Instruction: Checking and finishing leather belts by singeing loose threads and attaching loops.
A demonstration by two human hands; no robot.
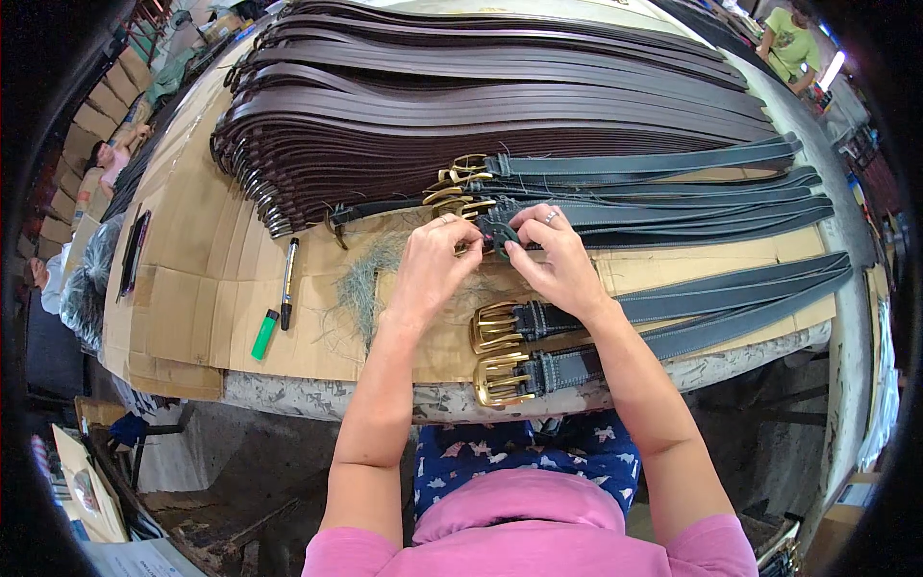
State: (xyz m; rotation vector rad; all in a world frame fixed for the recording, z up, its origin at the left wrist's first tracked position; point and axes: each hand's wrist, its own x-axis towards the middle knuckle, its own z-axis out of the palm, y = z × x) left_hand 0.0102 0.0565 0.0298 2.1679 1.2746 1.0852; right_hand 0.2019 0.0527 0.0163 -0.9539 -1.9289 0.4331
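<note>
Closely, hands (435,262) pinching a small dark loop (504,239), beside blue-grey belts (663,213), pale-stitched, gold-buckled.

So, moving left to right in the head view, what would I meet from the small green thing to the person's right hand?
Small green thing, marker, tuft of loose threads, left hand, right hand.

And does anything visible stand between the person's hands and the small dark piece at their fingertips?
Nothing visible does. The left hand and right hand both have their fingertips at the small dark piece. The loose grey threads lie off to the left, not between.
</note>
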